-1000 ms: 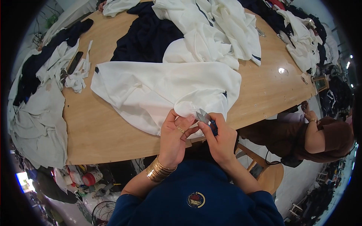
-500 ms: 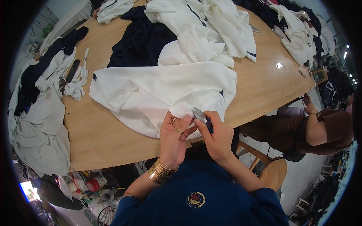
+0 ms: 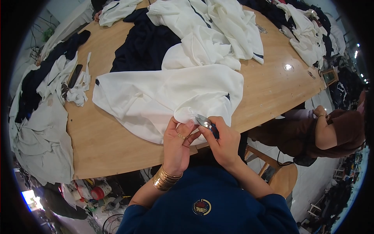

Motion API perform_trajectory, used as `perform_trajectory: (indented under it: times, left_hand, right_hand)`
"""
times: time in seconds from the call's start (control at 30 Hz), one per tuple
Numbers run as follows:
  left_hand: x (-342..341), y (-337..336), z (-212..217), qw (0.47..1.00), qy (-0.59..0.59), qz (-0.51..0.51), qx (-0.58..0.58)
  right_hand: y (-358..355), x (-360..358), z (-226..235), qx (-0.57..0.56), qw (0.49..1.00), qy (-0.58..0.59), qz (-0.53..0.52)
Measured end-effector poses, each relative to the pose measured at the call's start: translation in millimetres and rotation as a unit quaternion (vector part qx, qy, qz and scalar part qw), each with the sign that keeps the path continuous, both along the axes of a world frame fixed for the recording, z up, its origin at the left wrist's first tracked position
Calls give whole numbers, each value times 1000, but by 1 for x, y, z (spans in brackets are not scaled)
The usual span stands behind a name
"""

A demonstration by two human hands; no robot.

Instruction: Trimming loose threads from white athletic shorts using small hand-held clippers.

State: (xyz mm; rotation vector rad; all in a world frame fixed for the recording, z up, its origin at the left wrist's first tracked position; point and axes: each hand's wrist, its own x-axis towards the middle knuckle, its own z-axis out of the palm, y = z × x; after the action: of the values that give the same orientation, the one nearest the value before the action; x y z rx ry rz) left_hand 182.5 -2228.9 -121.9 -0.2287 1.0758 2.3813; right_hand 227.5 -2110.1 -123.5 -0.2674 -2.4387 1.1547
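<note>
A white garment [image 3: 148,97] with small navy patches lies spread on the wooden table in front of me. My left hand [image 3: 177,140], ringed and with gold bangles at the wrist, pinches a gathered bit of its cloth near the table's front edge. In my right hand [image 3: 224,138] are small thread snips [image 3: 204,121] with metal blades and a blue grip. Their tips touch or nearly touch the cloth beside my left fingertips. Whether a thread lies between the blades is too small to see.
Beyond the garment, more white clothes [image 3: 210,39] and a navy cloth [image 3: 144,45] are heaped on the table [image 3: 117,160]. White scraps [image 3: 80,91] and a dark elongated object [image 3: 75,75] lie at left. A wooden chair [image 3: 282,179] and a person in brown [image 3: 311,128] are at right.
The snips have turned slightly and their tips have shifted a little left along the cloth. Both hands keep their hold. The person at right has drawn an arm slightly lower.
</note>
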Motion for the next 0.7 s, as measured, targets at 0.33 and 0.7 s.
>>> perform_trajectory:
  times: [0.33,0.7]
  left_hand:
    - [-3,0,4,998,38,19,-37]
    - [-4,-5,6,997,45,7,-63]
  right_hand:
    - [4,1,4,20,999,17,27]
    - [7,0,9,22,999,0,41]
